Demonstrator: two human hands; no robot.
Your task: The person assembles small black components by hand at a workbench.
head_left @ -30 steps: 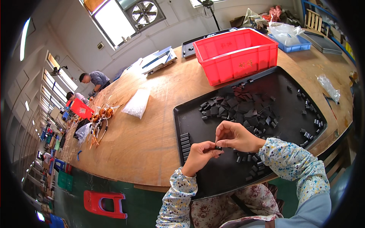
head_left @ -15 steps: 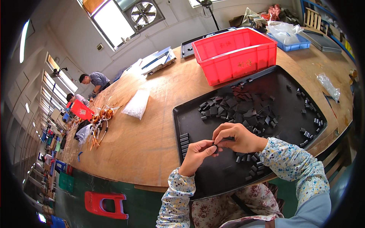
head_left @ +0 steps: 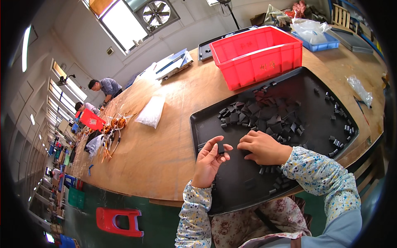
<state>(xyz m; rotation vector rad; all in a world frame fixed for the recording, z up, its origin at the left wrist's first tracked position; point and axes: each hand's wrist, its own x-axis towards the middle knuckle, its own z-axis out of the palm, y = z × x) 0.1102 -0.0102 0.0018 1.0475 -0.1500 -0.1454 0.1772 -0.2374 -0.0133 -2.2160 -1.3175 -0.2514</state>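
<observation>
Between the thumb and fingers of my left hand [head_left: 208, 165] is a small black squarish piece [head_left: 221, 149], raised over the left part of the black tray [head_left: 231, 194]. My right hand [head_left: 264, 148] hovers just right of it, apart from the left. Its fingers are loosely bent, with a gap to the thumb and nothing visible in between. Beyond my hands lies a heap of flat black pieces [head_left: 273, 120]. Short black tubes [head_left: 339, 142] are scattered along the tray's right side, and several more sit near my right wrist, partly covered by it.
A red plastic crate [head_left: 260, 64] stands at the tray's far edge. Farther right are a blue bin [head_left: 322, 46] with clear bags and a small plastic bag [head_left: 359, 89]. A white bag [head_left: 152, 110] and wired coils [head_left: 115, 124] lie left. A red stool [head_left: 119, 222] is on the floor.
My hands have come apart. The left now holds the black piece by itself, lifted slightly and turned, while the right has drawn away to the right.
</observation>
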